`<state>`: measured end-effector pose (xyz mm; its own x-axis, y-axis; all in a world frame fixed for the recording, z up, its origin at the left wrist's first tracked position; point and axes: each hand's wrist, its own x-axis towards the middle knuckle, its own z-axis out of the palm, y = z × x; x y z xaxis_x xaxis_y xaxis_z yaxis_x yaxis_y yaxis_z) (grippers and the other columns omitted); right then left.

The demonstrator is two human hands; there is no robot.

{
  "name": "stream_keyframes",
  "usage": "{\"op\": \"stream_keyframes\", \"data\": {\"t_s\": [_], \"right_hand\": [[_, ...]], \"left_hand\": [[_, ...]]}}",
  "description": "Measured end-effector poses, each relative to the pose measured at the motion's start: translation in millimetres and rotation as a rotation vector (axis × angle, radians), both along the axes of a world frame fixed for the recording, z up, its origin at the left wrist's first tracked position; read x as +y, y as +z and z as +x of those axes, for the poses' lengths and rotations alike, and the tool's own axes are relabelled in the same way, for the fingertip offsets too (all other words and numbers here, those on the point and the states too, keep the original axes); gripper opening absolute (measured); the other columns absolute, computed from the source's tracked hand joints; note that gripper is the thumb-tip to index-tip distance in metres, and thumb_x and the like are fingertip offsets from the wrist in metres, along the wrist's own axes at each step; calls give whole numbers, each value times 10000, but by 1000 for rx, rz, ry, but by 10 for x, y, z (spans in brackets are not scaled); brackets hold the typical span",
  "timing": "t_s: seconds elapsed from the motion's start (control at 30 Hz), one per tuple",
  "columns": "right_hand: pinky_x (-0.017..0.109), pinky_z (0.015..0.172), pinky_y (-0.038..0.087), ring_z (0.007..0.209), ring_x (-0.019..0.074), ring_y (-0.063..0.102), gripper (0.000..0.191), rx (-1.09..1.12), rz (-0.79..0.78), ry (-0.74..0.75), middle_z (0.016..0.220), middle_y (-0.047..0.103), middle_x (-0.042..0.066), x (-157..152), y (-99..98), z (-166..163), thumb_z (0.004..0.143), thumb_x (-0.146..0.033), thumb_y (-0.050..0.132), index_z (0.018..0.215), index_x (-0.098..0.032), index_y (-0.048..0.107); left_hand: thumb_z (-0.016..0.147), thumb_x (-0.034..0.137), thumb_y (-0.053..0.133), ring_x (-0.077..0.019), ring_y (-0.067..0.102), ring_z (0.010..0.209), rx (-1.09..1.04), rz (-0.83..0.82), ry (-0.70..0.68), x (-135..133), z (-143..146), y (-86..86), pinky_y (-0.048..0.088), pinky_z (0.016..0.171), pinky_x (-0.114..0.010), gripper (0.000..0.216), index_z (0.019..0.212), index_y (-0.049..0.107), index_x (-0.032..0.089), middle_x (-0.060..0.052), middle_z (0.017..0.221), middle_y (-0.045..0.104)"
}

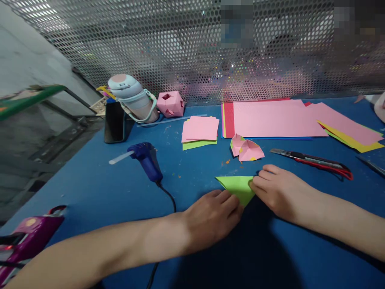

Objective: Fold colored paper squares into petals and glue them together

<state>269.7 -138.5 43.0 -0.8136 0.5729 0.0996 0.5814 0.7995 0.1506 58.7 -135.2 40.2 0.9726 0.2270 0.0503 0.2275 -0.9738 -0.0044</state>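
A sheet of green paper, folded to a triangle, lies on the blue table with its long edge away from me. My left hand is closed on its near left side, fingertips curled over the paper. At its right corner, my right hand has its fingers closed on the edge. Just beyond the triangle sits a folded pink paper piece with yellow spots. A stack of square pink sheets with green beneath lies farther back.
A blue glue gun lies left, its cord running under my left forearm. Right is a red and black utility knife. Behind are coloured paper sheets, a pink paper ball, a bottle, a phone and a perforated metal panel.
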Motion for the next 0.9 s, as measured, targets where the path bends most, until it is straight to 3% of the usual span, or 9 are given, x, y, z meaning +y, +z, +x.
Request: {"op": "stream_keyframes", "data": {"t_s": [0.13,0.23,0.33,0.43,0.63,0.9], "right_hand": [[320,623,282,596,165,395,236,84,-51,-77,633,499,38,-11,-43,-7,781,-25,426,622,-162,532],[280,606,323,657,163,433,200,171,-247,-144,726,528,32,1,-89,-42,844,-58,413,758,-161,561],[260,626,369,740,160,464,201,248,-395,-67,837,553,44,47,-106,-69,866,-62,396,898,-167,565],[277,668,401,810,174,476,246,296,-433,21,913,570,72,116,-87,-98,856,-43,387,985,-161,560],[310,727,441,856,188,480,252,262,-438,106,1063,580,99,279,-39,-254,879,-87,391,1061,-144,556],[366,811,469,874,201,487,302,260,-254,193,1157,567,153,385,-165,-344,890,-84,362,1136,-65,535]], "left_hand": [[879,103,374,-178,519,673,26,-1,36,-61,12,5,434,528,-308,190,942,553,115,-76,835,567],[877,104,369,-179,528,700,4,16,-3,-92,15,16,434,536,-319,212,896,581,113,-103,987,571],[870,113,392,-183,540,754,-35,65,-26,-101,18,38,436,565,-316,211,900,600,104,-122,1087,561],[857,123,425,-192,545,768,-37,100,-31,-99,24,65,425,563,-308,184,885,606,101,-125,1023,583],[865,124,396,-193,517,711,-27,85,-40,-92,28,87,423,549,-317,200,867,596,112,-118,937,582],[847,128,437,-189,500,704,-19,81,-48,-66,14,94,419,555,-310,160,852,597,113,-90,903,574]]}}
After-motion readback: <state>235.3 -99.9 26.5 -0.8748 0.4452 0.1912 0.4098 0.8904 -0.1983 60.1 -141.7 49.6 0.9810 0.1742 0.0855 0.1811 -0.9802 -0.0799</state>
